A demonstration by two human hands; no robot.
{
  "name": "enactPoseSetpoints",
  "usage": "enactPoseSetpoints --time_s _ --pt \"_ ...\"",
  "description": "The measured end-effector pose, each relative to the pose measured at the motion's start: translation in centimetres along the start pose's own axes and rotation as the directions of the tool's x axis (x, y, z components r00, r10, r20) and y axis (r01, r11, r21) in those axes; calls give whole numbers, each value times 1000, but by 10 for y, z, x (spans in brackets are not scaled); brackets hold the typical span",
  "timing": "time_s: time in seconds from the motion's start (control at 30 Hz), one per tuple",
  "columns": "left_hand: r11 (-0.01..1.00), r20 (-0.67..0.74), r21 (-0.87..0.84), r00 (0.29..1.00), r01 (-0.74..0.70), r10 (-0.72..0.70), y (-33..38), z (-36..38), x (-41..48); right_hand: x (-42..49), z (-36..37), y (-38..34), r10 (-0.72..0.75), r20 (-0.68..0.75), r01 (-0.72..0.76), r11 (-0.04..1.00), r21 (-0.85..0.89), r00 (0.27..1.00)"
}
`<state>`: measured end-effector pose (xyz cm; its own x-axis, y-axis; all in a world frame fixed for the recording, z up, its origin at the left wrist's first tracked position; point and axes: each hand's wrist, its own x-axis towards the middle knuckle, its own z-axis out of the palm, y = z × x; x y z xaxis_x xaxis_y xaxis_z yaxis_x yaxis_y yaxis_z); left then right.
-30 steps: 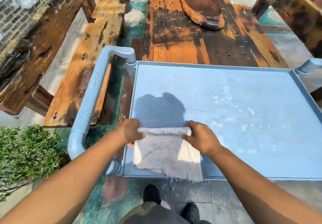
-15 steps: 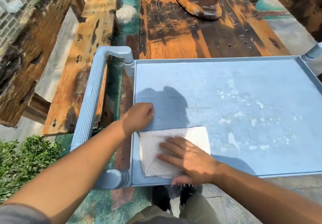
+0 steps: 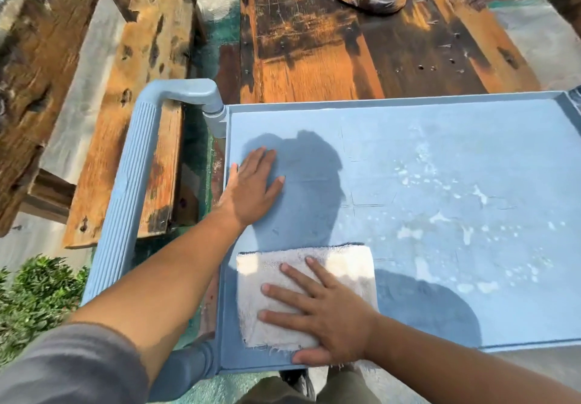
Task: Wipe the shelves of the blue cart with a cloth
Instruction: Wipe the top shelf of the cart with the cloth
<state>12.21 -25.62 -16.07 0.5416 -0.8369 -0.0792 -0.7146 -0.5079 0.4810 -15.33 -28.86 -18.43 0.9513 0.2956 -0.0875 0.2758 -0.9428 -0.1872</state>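
The blue cart's top shelf (image 3: 408, 158) fills the middle and right, with white specks and smears across its right half. A folded white cloth (image 3: 270, 277) lies flat at the shelf's near left corner. My right hand (image 3: 327, 318) presses on the cloth, palm down, fingers spread. Farther back near the left rim, my left hand (image 3: 251, 189) rests flat on the bare shelf, fingers apart, holding nothing. The lower shelves are hidden.
The cart's ribbed blue handle (image 3: 125, 196) runs along the left side. A worn wooden table (image 3: 314, 51) stands just beyond the cart, with a wooden bench (image 3: 132, 95) to its left. A green shrub (image 3: 34, 303) grows at lower left. My legs show under the near rim.
The cloth went from held up by both hands to lying folded on the shelf. My left hand let go and opened flat on the shelf farther back. My right hand stays pressed on the cloth.
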Motion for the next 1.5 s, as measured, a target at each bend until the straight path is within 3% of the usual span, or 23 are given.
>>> enactPoseSetpoints --time_s 0.13,0.27,0.5,0.73,0.93,1.33,1.5 --pt "994 -88 -67 992 86 -92 4 24 -3 3 2 2 24 24 -24 1000 15 999" --pt "948 -132 -303 981 94 -140 -1 19 -5 15 -5 16 49 68 -51 998 27 996" --pt "937 -158 -337 976 91 -152 4 15 -3 48 -33 65 52 121 -49 998 -32 991" --pt "903 -209 -417 956 104 -206 6 13 -3 60 -31 97 35 40 -33 999 -37 999" --pt "957 -220 -277 964 87 -151 8 17 -5 90 -44 152 221 -48 -222 975 -5 974" --pt "988 -137 133 989 78 -60 4 31 -6 137 -64 246 510 12 -510 860 -23 860" --pt "945 -97 311 993 99 -72 10 39 -7 129 -52 224 684 -38 -683 729 49 728"
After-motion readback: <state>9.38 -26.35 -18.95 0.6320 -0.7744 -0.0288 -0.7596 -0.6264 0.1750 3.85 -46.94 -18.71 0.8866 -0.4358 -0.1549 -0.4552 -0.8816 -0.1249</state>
